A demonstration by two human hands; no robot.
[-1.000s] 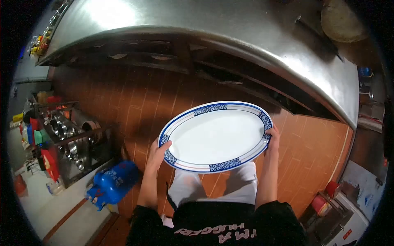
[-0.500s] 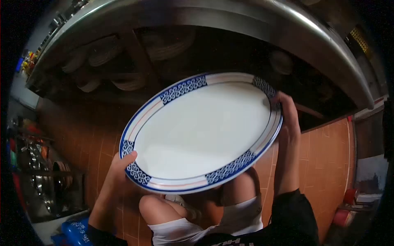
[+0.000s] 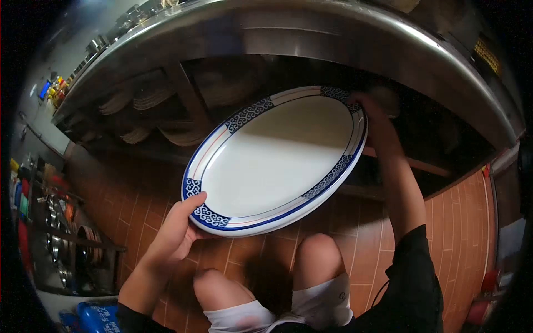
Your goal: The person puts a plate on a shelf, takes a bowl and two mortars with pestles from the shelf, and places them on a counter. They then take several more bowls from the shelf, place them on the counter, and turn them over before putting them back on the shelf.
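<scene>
Blue-rimmed plate [image 3: 272, 161] held tilted | left hand [image 3: 172, 236] clamped on near rim, thumb on top | right hand [image 3: 378, 123] clamped on far rim | stacked plates [image 3: 149, 99] beyond left grip

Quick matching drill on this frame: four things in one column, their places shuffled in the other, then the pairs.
Things
1. left hand
2. right hand
3. dish stacks
4. blue cylinder

Places
A. bottom left corner of the view
B. gripping the plate at its far, upper-right rim
C. gripping the plate at its near, lower-left rim
D. under the steel counter

Pairs: 1-C, 2-B, 3-D, 4-A
</scene>
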